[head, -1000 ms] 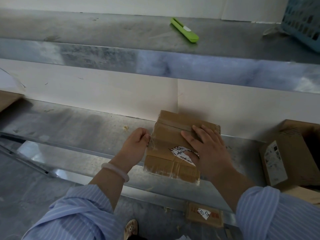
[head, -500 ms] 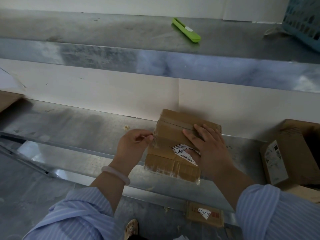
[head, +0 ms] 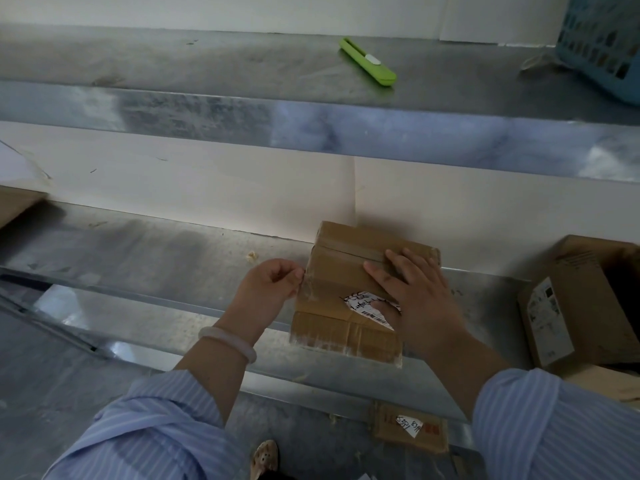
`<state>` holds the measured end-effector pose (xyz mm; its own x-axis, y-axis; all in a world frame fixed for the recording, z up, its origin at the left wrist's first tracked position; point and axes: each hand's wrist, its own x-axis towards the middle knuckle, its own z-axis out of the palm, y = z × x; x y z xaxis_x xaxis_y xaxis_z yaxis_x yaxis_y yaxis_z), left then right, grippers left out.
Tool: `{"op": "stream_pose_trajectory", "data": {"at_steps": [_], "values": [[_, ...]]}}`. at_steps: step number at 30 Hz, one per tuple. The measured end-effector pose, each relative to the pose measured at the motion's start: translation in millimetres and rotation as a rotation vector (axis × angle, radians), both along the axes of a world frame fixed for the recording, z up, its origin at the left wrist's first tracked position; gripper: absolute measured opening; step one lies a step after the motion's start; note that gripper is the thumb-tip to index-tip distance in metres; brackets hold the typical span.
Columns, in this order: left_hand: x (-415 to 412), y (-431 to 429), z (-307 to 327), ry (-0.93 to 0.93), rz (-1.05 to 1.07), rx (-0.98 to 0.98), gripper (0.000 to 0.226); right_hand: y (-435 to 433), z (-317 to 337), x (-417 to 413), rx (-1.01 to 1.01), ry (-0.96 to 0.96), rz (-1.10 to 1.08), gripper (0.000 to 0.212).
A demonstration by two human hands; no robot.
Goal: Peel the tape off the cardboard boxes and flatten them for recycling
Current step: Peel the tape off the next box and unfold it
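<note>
Only the head view here, so: the cardboard box sits on the lower shelf, back against the wall, front edge hanging a bit over the lip. It's taped shut, with glossy tape across the top seam and more around the sides, plus a half-torn label. The right hand lies flat on top, fingers spread, pressing down and gripping nothing. The left hand is curled at the box's left edge, thumb and forefinger pinched together on what looks like a loose tape end, though it's too small to be sure. My guess is the box is light and fairly stiff, but the worn corners will probably crush if squeezed, so hold it down flat and pull the tape low along the surface or it'll rip paper off. As for containers, there's a blue basket on the upper shelf and I can't tell what's in it. An open box sits on the right, dark inside, so no idea there either. A green utility knife is lying up top if the tape won't budge.
</note>
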<state>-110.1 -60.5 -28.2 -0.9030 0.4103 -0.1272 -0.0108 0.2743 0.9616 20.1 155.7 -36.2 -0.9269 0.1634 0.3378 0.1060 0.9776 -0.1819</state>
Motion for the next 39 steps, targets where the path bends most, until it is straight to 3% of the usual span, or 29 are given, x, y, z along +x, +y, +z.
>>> {"op": "stream_pose_trajectory", "data": {"at_steps": [7,12,16,18,20,27,39], "values": [[0,11,9,0.191,-0.144,-0.188,0.024,4,2,0,-0.018,-0.053,0.001,0.059],[-5,5,17,-0.079,-0.236,-0.167,0.02,6,1,0,-0.038,-0.087,-0.001,0.059],[0,3,15,-0.38,-0.147,0.137,0.019,12,1,-2,-0.059,-0.106,0.013,0.059],[5,2,9,-0.411,-0.056,0.27,0.017,13,1,-3,-0.06,-0.112,0.009,0.06],[12,3,4,-0.313,0.014,0.263,0.014,11,0,-3,-0.067,-0.103,-0.001,0.06],[20,10,2,0.131,0.15,-0.04,0.015,10,-2,-3,-0.066,-0.114,-0.016,0.06],[15,9,20,0.318,-0.027,-0.374,0.02,7,0,-5,-0.016,-0.165,-0.034,0.058]]}}
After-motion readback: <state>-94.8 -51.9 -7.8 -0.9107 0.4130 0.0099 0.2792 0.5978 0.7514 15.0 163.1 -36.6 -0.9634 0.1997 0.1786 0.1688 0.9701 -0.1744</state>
